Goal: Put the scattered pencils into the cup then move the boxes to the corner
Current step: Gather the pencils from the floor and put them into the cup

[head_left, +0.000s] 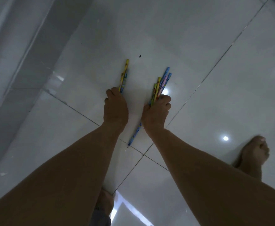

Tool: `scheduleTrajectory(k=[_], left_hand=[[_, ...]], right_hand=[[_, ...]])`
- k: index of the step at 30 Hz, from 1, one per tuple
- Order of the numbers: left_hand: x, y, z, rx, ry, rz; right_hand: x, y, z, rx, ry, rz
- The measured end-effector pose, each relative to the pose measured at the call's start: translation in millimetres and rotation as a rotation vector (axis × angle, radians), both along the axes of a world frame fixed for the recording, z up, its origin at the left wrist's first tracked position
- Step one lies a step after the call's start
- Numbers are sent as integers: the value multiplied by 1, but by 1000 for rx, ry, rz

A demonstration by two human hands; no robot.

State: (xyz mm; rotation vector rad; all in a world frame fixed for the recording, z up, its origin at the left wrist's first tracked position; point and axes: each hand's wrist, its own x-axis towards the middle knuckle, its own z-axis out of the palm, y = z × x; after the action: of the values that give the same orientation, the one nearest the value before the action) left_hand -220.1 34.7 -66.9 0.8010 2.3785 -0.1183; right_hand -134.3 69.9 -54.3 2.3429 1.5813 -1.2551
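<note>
Both arms reach down over a glossy white tiled floor (198, 46). My left hand (115, 108) is closed around a yellow patterned pencil (124, 74) with a blue one just behind it, both pointing away from me. My right hand (156, 113) grips a bundle of several pencils (162, 84), blue, pink, yellow and green, fanned upward. One blue pencil (134, 136) sticks out below my right wrist, its tip close to the floor; whether it is held or lying there I cannot tell. No cup and no boxes are in view.
A bare foot (254, 152) stands on the tile at the right, another foot (105, 201) shows at the bottom centre. A grey wall base (27, 54) runs along the left. A small dark speck (139, 55) lies on the floor beyond the pencils.
</note>
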Motion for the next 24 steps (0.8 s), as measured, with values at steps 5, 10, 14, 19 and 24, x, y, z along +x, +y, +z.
scheduleTrajectory(k=[5, 10, 14, 19, 24], left_hand=[[3, -11, -2, 27, -68, 52], [20, -40, 3, 183, -382, 308], [40, -63, 0, 162, -481, 208], [55, -71, 0, 160, -419, 109], [66, -71, 3, 111, -321, 8]], right_hand=[[-5, 0, 0, -5, -17, 31], [-3, 5, -3, -52, -14, 53], [4, 9, -6, -67, -18, 145], [14, 12, -4, -62, 39, 115], [18, 15, -3, 18, 3, 222]])
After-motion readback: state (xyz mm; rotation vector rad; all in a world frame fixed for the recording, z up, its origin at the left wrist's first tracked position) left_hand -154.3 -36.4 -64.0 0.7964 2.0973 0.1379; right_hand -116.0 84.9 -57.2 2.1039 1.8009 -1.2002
